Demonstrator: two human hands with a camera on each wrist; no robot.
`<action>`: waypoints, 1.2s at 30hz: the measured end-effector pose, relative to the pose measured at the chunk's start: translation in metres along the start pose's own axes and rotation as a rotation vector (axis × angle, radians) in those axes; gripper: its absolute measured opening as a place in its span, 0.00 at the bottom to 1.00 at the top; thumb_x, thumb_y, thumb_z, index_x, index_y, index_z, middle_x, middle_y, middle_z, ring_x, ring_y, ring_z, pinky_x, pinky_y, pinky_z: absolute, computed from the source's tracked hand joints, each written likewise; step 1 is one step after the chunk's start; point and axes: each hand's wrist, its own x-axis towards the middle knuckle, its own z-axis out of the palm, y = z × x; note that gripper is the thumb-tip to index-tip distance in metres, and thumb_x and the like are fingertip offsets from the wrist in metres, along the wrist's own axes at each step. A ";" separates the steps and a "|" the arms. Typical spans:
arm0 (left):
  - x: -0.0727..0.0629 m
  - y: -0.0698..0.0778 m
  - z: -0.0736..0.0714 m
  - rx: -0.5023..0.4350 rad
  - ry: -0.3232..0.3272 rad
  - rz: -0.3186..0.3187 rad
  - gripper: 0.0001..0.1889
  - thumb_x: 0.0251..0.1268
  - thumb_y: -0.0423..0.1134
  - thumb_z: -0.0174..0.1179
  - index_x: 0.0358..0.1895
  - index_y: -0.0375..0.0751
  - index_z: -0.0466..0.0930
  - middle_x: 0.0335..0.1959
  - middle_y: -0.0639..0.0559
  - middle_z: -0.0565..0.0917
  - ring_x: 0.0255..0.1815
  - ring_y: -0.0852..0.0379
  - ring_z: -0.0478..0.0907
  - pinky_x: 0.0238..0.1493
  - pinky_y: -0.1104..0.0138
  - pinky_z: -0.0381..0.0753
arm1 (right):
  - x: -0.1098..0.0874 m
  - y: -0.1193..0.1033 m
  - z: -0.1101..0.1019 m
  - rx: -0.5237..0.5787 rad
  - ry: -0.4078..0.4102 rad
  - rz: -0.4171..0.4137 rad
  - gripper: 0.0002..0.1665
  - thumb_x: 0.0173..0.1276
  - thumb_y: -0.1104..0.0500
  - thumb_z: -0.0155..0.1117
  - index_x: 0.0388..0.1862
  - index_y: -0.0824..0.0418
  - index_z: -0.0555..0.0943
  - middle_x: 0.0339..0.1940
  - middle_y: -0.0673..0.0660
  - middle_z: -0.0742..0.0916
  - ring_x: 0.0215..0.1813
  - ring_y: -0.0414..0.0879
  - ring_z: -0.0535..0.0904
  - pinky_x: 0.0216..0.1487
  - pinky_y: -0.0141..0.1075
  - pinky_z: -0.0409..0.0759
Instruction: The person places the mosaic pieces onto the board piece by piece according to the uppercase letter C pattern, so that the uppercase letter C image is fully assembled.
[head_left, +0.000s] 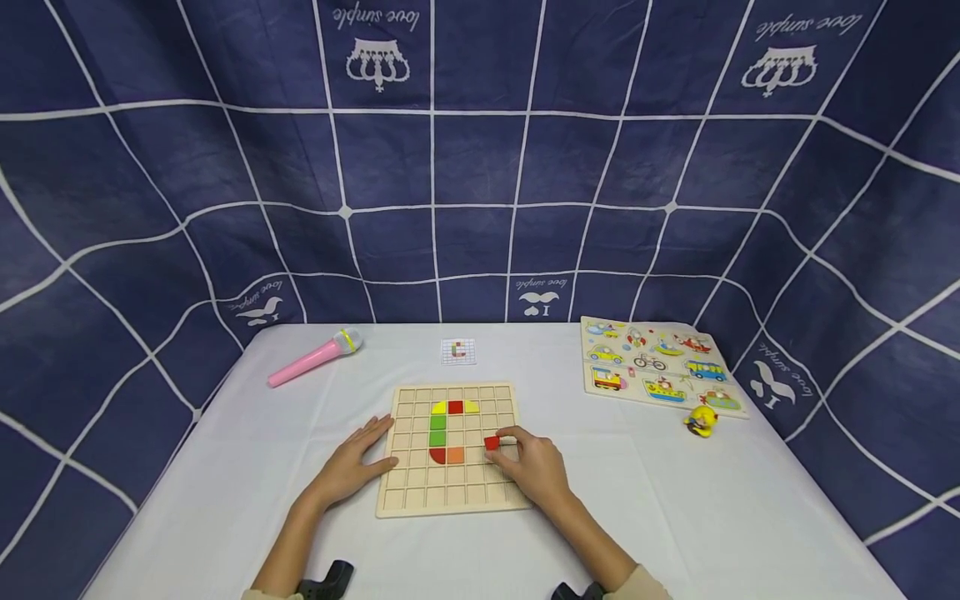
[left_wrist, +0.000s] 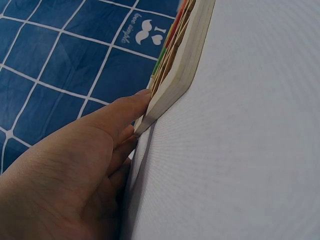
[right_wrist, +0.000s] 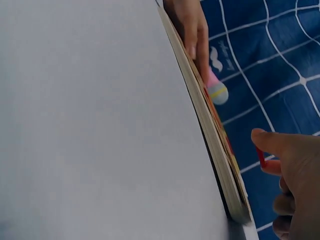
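Note:
A wooden grid board (head_left: 416, 500) lies flat on the table. Set in its cells are two yellow rounded tiles (head_left: 439, 408), a red square tile (head_left: 455, 407), two green square tiles (head_left: 438, 430), a dark red rounded tile (head_left: 438, 456) and an orange square tile (head_left: 455, 455). My left hand (head_left: 347, 468) rests at the board's left edge, its thumb on the rim and its fingers extended. Between thumb and finger, my right hand (head_left: 542, 473) pinches another red tile (head_left: 491, 443) above the board's right half. In the right wrist view this tile (right_wrist: 261, 157) shows edge-on.
Behind the board lies a small pattern card (head_left: 458, 352) with a coloured shape on a grid. A pink toy microphone (head_left: 311, 360) is at the back left. To the back right are a picture puzzle board (head_left: 645, 362) and a small yellow figurine (head_left: 701, 421).

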 end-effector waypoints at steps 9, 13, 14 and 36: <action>-0.001 -0.001 0.000 0.005 0.000 -0.001 0.41 0.53 0.54 0.64 0.70 0.44 0.59 0.71 0.45 0.57 0.72 0.45 0.47 0.69 0.48 0.45 | 0.000 -0.014 0.021 -0.013 -0.075 0.033 0.22 0.49 0.42 0.72 0.38 0.53 0.83 0.10 0.42 0.72 0.15 0.35 0.55 0.12 0.28 0.55; -0.002 0.000 -0.001 0.006 0.007 0.011 0.40 0.54 0.53 0.64 0.69 0.44 0.60 0.71 0.44 0.57 0.72 0.45 0.47 0.69 0.49 0.45 | 0.000 -0.016 0.024 -0.042 -0.062 0.030 0.21 0.49 0.42 0.72 0.37 0.53 0.83 0.14 0.45 0.79 0.15 0.36 0.61 0.14 0.28 0.61; -0.002 0.000 -0.001 0.006 0.008 0.013 0.40 0.54 0.53 0.64 0.69 0.44 0.60 0.71 0.44 0.57 0.72 0.45 0.47 0.69 0.49 0.44 | 0.000 -0.017 0.025 -0.047 -0.062 0.030 0.21 0.49 0.41 0.72 0.37 0.53 0.83 0.14 0.45 0.79 0.15 0.36 0.62 0.14 0.28 0.62; -0.002 -0.002 0.002 -0.014 -0.014 -0.013 0.41 0.53 0.56 0.63 0.70 0.46 0.59 0.71 0.45 0.57 0.72 0.44 0.47 0.69 0.48 0.45 | -0.001 -0.003 0.007 -0.008 -0.051 0.097 0.21 0.56 0.39 0.65 0.38 0.53 0.83 0.09 0.44 0.73 0.13 0.35 0.60 0.12 0.29 0.61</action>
